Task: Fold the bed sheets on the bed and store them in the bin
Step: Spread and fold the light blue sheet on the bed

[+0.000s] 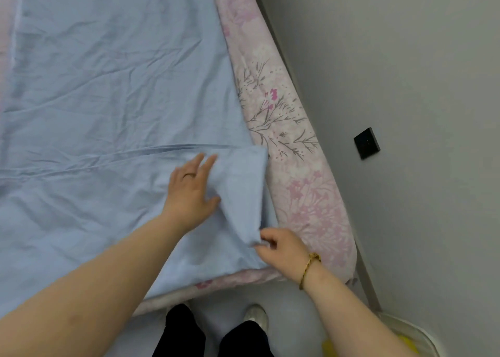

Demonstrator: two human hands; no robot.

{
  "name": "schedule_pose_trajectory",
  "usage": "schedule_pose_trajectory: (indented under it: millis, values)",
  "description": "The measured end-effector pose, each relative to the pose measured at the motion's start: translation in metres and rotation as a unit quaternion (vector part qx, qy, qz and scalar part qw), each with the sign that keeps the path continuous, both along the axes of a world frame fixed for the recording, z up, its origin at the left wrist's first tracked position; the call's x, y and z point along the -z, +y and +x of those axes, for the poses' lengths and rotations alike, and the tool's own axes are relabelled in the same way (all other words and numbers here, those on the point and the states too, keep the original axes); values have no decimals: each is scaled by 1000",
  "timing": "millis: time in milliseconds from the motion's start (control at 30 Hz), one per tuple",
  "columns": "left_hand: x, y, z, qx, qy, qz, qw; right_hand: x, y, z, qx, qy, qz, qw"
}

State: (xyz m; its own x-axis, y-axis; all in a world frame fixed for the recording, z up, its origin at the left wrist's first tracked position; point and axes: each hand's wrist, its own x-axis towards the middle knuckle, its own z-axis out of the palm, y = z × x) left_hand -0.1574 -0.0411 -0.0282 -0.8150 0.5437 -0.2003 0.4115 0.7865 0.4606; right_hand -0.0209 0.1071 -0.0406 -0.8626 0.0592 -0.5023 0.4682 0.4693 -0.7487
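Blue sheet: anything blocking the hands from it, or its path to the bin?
Nothing visible. Left hand rests flat on the blue sheet, right hand pinches its folded edge. The bin, partly in frame beside the bed, holds something yellow.

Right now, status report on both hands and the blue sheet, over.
Left hand flat on blue sheet, pressing. Right hand pinches the folded-over corner's edge. Sheet mostly spread on floral bed; nothing lying on it.

Wall [405, 59]: plain grey, filling the right side of the view.
Switch plate [367, 143]: black, square, mounted flat on the wall.
Floor [297, 316]: pale grey, meeting the foot of the wall.
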Motion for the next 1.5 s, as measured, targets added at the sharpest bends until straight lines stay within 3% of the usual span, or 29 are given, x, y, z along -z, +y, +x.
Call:
schedule_pose_trajectory:
  millis: [67,133,200,267,400,533,600,667,733,867,1000,1200,1500]
  values:
    - [-15,28,-8,189,88,-23,978,1,-5,11,-74,45,73,994]
    - [-24,50,-14,370,132,-181,902,-1,-3,20,-91,39,92,991]
    - [-26,60,-19,458,124,-315,822,-1,-1,26,-92,39,105,989]
    - [-21,60,-19,467,87,-358,804,2,2,32,-91,62,125,986]
    - [-8,53,-6,422,63,-354,832,5,10,47,-53,90,149,983]
    - [8,52,3,426,83,-322,841,10,17,60,42,51,92,994]
    - [9,49,4,448,173,-237,844,14,19,59,63,24,103,992]
    - [6,44,3,443,207,-146,860,14,21,54,90,21,123,988]
    - [6,32,0,401,227,-77,884,17,24,50,68,9,143,987]
    - [-3,1,-2,319,206,15,925,13,26,45,-104,-78,162,978]
    - [-19,-15,7,310,174,50,933,5,20,37,-138,-52,167,975]
    - [-24,-22,7,269,147,54,951,-12,41,35,-45,-101,91,990]
    - [-8,-22,33,301,124,18,945,13,12,10,-54,-209,243,946]
